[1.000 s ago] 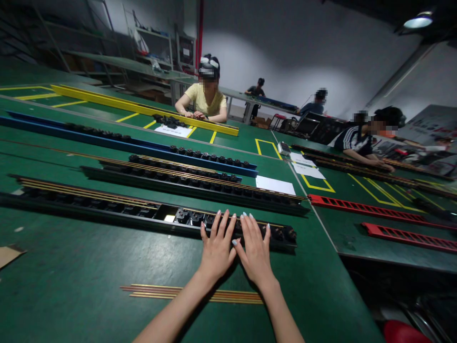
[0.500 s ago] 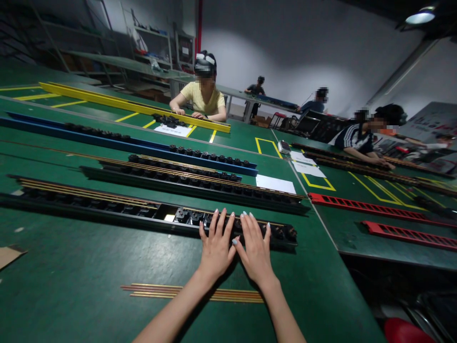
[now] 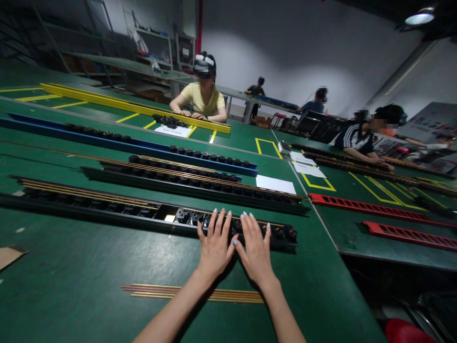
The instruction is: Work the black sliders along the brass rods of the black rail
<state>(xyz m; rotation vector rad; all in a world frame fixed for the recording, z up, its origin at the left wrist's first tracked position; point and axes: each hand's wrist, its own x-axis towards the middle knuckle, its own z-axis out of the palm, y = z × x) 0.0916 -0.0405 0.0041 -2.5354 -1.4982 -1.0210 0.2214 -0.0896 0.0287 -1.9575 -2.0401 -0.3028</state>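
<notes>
My left hand (image 3: 215, 243) lies with spread fingers on the right part of the nearest black channel (image 3: 117, 216), over its row of black blocks. Beside it, my right hand (image 3: 255, 247) rests on the same channel, fingers stretched out, thumb close to the left one. Neither hand is wrapped round anything. Thin brass-coloured rods (image 3: 89, 192) run along the channel's left part, and a gap with a pale patch shows left of my hands. Several loose rods (image 3: 171, 290) lie on the green table (image 3: 89, 286) under my forearms. What my fingertips cover is hidden.
Behind are a second black channel (image 3: 193, 189) with long rods, a blue channel (image 3: 143, 148) and a yellow channel (image 3: 135, 107), where a person in yellow (image 3: 203, 99) sits. Red slotted rails (image 3: 403, 235) lie right, across a table seam. Brown cardboard (image 3: 10, 256) is at left.
My left hand has shifted very slightly to the left on the channel. My right hand has hardly moved. The hands of the person in yellow have moved slightly.
</notes>
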